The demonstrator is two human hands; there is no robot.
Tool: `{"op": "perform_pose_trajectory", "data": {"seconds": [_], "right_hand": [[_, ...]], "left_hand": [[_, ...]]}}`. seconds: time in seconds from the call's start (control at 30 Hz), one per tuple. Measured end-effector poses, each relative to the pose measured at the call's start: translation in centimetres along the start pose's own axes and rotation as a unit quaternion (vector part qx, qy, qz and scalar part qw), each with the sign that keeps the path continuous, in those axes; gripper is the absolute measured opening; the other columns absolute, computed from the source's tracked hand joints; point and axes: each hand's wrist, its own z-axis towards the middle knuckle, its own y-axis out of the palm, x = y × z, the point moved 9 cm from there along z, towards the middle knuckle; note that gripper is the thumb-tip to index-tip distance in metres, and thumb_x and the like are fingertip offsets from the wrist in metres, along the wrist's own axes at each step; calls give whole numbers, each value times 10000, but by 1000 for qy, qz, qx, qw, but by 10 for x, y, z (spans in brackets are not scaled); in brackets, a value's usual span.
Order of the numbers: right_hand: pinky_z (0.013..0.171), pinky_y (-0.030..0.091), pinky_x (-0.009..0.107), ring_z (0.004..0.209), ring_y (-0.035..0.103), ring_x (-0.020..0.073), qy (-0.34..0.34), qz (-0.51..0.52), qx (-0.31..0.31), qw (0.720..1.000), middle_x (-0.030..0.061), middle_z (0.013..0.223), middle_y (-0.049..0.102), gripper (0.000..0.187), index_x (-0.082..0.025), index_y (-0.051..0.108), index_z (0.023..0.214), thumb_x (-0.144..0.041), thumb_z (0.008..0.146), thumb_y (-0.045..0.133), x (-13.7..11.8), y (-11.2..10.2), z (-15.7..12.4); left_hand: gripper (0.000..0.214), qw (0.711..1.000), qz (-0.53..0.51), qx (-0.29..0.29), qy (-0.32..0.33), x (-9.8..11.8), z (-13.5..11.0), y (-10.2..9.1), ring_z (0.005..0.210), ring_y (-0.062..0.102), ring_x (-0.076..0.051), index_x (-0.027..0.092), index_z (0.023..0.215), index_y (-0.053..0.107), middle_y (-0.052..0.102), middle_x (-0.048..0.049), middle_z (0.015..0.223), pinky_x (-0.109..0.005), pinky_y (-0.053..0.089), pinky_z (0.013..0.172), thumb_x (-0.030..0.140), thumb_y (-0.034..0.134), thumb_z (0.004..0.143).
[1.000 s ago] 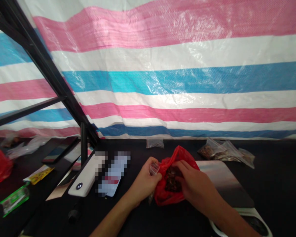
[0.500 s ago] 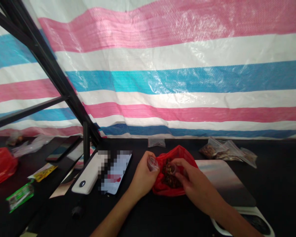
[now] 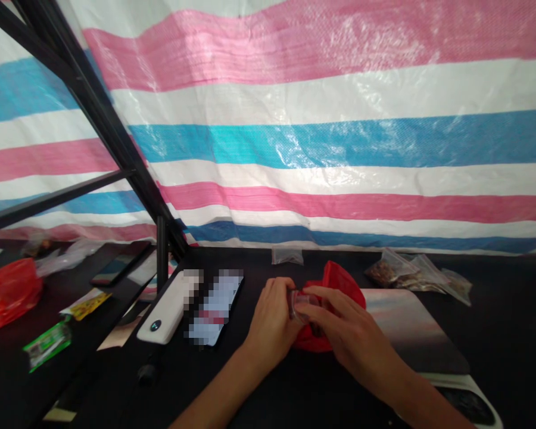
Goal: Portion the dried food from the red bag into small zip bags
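My left hand [image 3: 273,316] is closed around a small clear plastic bag [image 3: 298,302], held just in front of a red plastic bag [image 3: 339,285] on the black table. My right hand [image 3: 343,330] lies over the red bag, its fingers pinched together at the mouth of the clear bag. What the fingertips hold is hidden. The red bag's dark brown contents are mostly covered by my hands.
A scale with a steel plate [image 3: 411,333] sits right of my hands. Clear bags of brown bits [image 3: 406,271] lie behind it, another small clear bag [image 3: 287,255] by the striped tarp. A white power bank [image 3: 167,310], a phone [image 3: 214,310] and black frame posts [image 3: 162,250] stand left.
My right hand has come out of the red bag and moved left to the clear bag's mouth. The red bag has sagged and is more covered. The camera shifted slightly.
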Motion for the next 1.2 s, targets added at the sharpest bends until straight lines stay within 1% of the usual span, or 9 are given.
{"op": "perform_pose_trajectory", "data": {"seconds": [0.17, 0.3, 0.5, 0.6, 0.73, 0.87, 0.93, 1.07, 1.2], "right_hand": [[843, 593, 378, 1001, 715, 234, 28, -21, 35, 999, 92, 1163, 732, 278, -232, 594, 1278, -233, 1007, 532, 9, -2, 0], [824, 587, 372, 966, 715, 239, 57, -30, 75, 995, 70, 1083, 737, 208, -246, 623, 1159, -361, 987, 595, 15, -7, -1], [888, 573, 344, 1037, 702, 204, 44, -26, 95, 994, 60, 1148, 722, 191, -256, 606, 1178, -233, 1016, 507, 11, -13, -1], [886, 573, 349, 1018, 703, 205, 37, -20, 106, 993, 58, 1125, 726, 188, -253, 609, 1157, -208, 992, 532, 8, -16, -1], [890, 571, 370, 1029, 693, 228, 82, -15, 118, 989, 64, 1133, 716, 239, -260, 595, 1191, -265, 952, 609, 17, -19, -5], [924, 543, 393, 1071, 667, 247, 124, -18, 119, 985, 91, 1192, 685, 259, -253, 587, 1216, -252, 959, 558, 31, -27, -7], [889, 536, 387, 1026, 667, 245, 119, -15, 91, 989, 98, 1174, 683, 245, -239, 595, 1195, -230, 957, 538, 34, -31, -3], [834, 504, 374, 972, 656, 234, 53, 12, -73, 996, 86, 1131, 694, 242, -233, 613, 1145, -155, 936, 519, 26, -20, 7], [901, 482, 434, 999, 647, 267, 72, -14, -185, 980, 83, 1068, 706, 339, -216, 639, 1084, -38, 816, 532, 31, -1, 1]], "left_hand": [[102, 997, 73, -22, 25, 8, 2, 3, 999, 553, -258, 212, 950, 603, 636, -46, 1056, -397, 431, 862, 174, 634, 860], [236, 999, 27, -11, 16, 13, -1, 2, 974, 573, -242, 227, 1050, 608, 668, -23, 1048, -384, 423, 842, 143, 652, 834], [218, 1000, -16, 1, 12, 21, -4, -3, 950, 575, -237, 222, 1052, 607, 674, -23, 1023, -383, 418, 833, 163, 637, 844], [232, 1000, -24, -5, 14, 22, -3, -2, 944, 570, -233, 221, 1028, 618, 667, -22, 1004, -375, 417, 828, 126, 626, 816], [113, 999, -35, 7, -18, 15, 0, -4, 883, 567, -219, 214, 896, 614, 653, -20, 920, -350, 420, 783, 131, 608, 821], [76, 998, -17, 41, -35, 12, 1, -13, 865, 582, -212, 218, 833, 586, 628, -29, 898, -331, 419, 755, 240, 572, 904], [124, 997, 6, 55, -44, 11, 1, -19, 840, 590, -207, 220, 828, 571, 616, -28, 891, -323, 412, 738, 286, 549, 931], [191, 993, 27, 69, -89, 8, 0, -31, 734, 591, -191, 230, 796, 504, 574, -14, 839, -305, 377, 669, 339, 501, 953], [269, 983, 74, 42, -165, 1, -5, -37, 682, 603, -224, 236, 806, 481, 582, -37, 828, -306, 302, 615, 469, 519, 933]]}}
